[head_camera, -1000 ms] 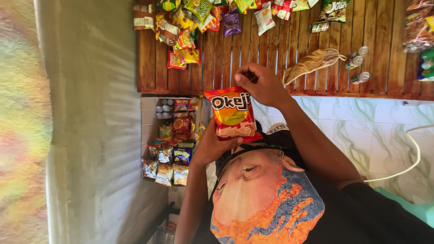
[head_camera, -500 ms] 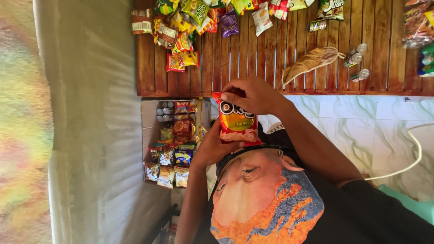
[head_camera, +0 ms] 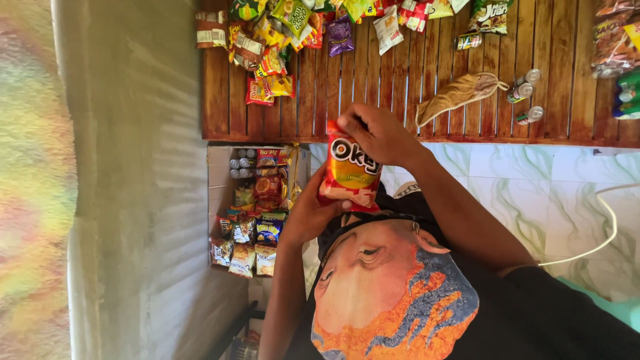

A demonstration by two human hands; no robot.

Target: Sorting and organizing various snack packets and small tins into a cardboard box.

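Both hands grasp an orange-and-red snack bag [head_camera: 349, 172] just off the edge of the slatted wooden table [head_camera: 467, 60], the right hand [head_camera: 379, 133] pinching its upper end, the left hand [head_camera: 313, 212] cupping its lower end.

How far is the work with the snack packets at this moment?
Done: many snack packets lie spread on the wooden table. In hand: the orange snack bag, with the left hand under it and the right hand pinching its top edge. Left: the white rack beside the table holds more packets, untouched.
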